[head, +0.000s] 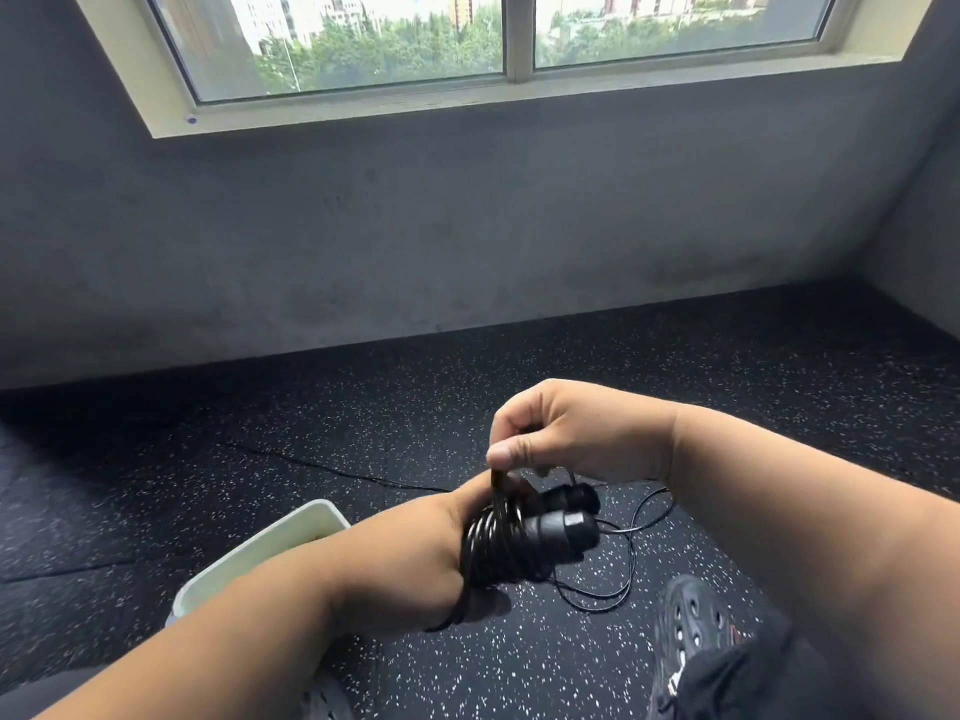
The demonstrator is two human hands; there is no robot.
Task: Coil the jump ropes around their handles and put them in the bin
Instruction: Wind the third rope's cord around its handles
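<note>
Speckled black rubber flooring (pixel 208 485) is seen below a window (pixel 509 39). At left, a white bin (pixel 249 558) is partly hidden by the left hand (pixel 415 553), which grips two black handles (pixel 566 522) wrapped in jump rope (pixel 493 548). A strand is pinched by the right hand (pixel 566 433); loose rope (pixel 628 558) lies on the floor beyond.

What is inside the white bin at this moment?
Only a strip of the bin's pale inner wall shows. The left forearm crosses over its opening, so whether any rope lies inside cannot be seen.
</note>
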